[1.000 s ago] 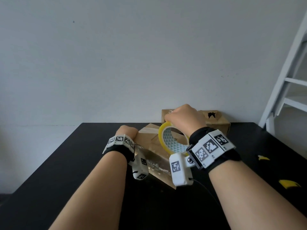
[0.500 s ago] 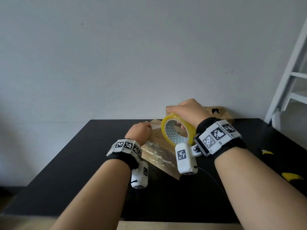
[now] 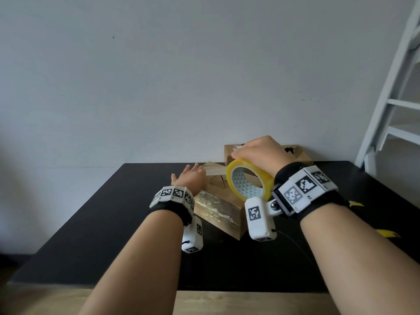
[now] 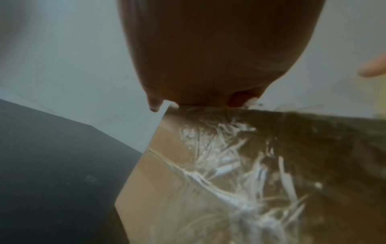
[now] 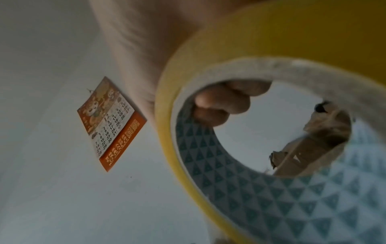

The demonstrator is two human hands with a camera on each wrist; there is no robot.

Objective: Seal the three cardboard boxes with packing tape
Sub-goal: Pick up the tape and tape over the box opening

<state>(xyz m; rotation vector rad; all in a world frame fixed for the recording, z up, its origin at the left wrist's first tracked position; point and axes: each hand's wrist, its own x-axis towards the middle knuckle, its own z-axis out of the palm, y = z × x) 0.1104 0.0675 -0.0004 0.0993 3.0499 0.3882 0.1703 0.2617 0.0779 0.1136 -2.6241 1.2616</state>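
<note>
The right hand [image 3: 259,155] grips the yellow tape roll [image 3: 250,181], fingers [image 5: 223,105] curled through its triangle-patterned core, above the near cardboard box [image 3: 218,208]; the left hand [image 3: 189,178] lies flat, fingers straight, on that box's top beside crinkled clear tape [image 4: 240,165]; a wall calendar [image 5: 110,123] shows dates up to 31, its orange print unreadable

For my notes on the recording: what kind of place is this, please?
Probably a plain room in a home or small office, not a warehouse. A black table stands against a bare pale wall, a paper calendar hangs on the wall, and a white ladder-like frame stands to the right.
</note>
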